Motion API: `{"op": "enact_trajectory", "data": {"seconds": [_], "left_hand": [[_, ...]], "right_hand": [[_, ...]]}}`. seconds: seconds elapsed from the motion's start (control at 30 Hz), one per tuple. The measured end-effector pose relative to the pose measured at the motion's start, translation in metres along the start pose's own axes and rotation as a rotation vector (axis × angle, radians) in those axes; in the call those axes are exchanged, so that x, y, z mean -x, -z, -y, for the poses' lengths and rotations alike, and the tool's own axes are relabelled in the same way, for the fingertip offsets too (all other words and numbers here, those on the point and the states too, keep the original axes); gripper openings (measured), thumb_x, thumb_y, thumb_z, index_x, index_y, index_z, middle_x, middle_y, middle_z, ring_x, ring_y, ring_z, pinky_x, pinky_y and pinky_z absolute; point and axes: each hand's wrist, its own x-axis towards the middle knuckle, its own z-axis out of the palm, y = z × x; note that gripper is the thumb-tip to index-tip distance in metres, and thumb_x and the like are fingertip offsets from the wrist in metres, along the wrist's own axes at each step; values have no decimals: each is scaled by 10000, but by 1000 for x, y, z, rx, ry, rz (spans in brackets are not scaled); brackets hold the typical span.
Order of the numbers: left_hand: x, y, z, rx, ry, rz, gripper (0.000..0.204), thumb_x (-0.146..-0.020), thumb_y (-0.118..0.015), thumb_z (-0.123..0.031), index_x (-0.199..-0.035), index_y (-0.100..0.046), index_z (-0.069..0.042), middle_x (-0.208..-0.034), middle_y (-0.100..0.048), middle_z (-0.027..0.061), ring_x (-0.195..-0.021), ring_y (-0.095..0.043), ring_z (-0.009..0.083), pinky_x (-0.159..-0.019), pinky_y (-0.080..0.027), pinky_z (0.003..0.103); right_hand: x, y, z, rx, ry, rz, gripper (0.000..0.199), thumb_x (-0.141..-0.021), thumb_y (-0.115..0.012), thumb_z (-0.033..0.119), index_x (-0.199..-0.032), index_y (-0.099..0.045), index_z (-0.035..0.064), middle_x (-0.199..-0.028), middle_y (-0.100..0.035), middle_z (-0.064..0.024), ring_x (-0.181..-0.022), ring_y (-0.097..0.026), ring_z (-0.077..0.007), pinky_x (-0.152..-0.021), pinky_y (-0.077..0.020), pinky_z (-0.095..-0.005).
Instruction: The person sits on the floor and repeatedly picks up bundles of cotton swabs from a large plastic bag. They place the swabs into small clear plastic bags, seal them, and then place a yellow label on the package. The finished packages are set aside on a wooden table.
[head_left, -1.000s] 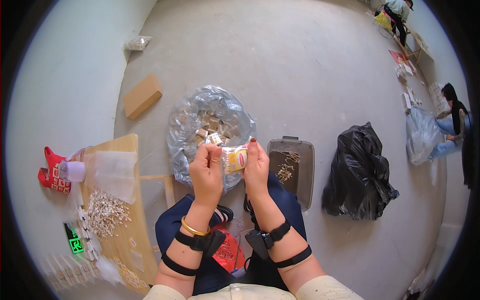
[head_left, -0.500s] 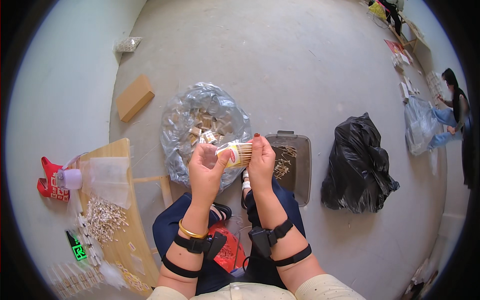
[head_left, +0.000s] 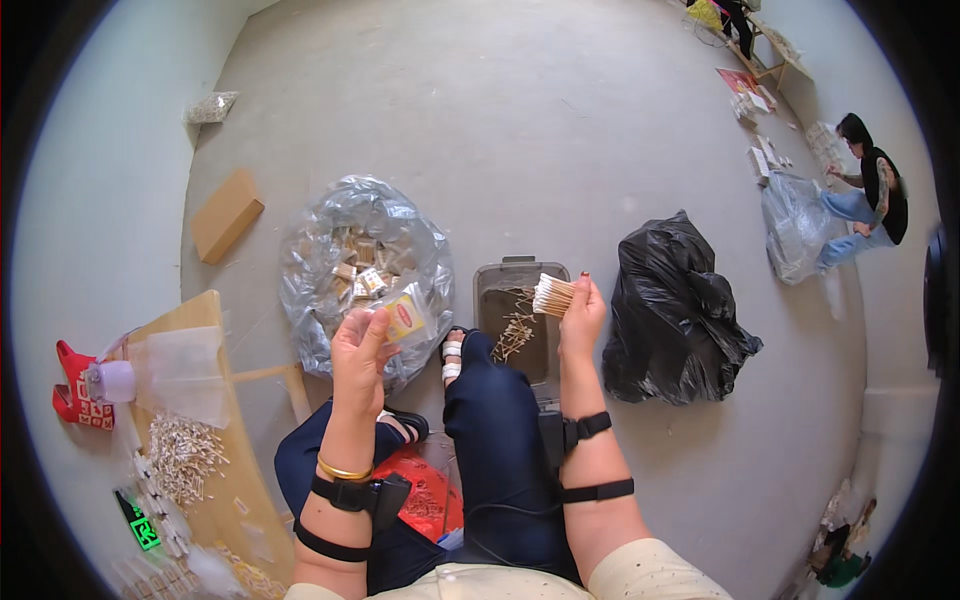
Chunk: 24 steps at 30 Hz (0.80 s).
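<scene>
Concrete floor (head_left: 520, 120), pale grey and bare in the middle, fills most of the view, with a light wall curving up on the left. The person sits on it with legs in dark trousers stretched forward. The left hand (head_left: 362, 345) is clenched around a small clear packet (head_left: 408, 316) with a yellow and red label, held just in front of a large clear plastic bag (head_left: 330, 230) heaped with small packets. The right hand (head_left: 582, 318) pinches a bundle of cotton swabs (head_left: 552, 294) between thumb and fingers, holding it over the far right corner of a grey plastic bin (head_left: 500, 275) that has loose swabs lying in it. A black rubbish bag (head_left: 675, 305) slumps just to the right of the bin. Far left lie a flat cardboard box (head_left: 227, 214) and, nearer the person, a low wooden board (head_left: 205, 420) carrying a pile of swabs (head_left: 180, 455) and a clear bag. A red bag (head_left: 75, 395) sits by the wall. Another person (head_left: 870, 190) sits well apart at the upper right, beside a clear bag and scattered boxes.
</scene>
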Motion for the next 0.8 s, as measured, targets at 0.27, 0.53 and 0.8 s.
{"op": "enact_trajectory", "data": {"seconds": [0.27,0.53,0.8], "left_hand": [[3,-4,25,44,98,59,148,-878,-694,-206,-908,-569,-133,-878,-626,-33,-777,-611,58,-585,-509,198],[32,32,4,34,66,-17,166,-874,-698,-225,-932,-578,-127,-892,-632,-17,-786,-622,69,-601,-521,195],[49,36,-13,46,-102,-101,156,-854,-726,-204,-860,-596,-117,-830,-639,-26,-748,-600,60,-610,-471,204]], "right_hand": [[-60,91,-176,582,-300,53,560,-925,-491,539,-1158,-519,31,-973,-618,-92,-617,-600,-162,-465,-433,-258],[67,-41,87,-61,-129,937,196,-959,-555,193,-990,-624,12,-865,-648,-29,-794,-591,-81,-728,-477,-232],[129,-91,127,-45,-107,1091,179,-926,-569,99,-1071,-613,4,-927,-657,-41,-817,-584,-79,-749,-464,-224]]}}
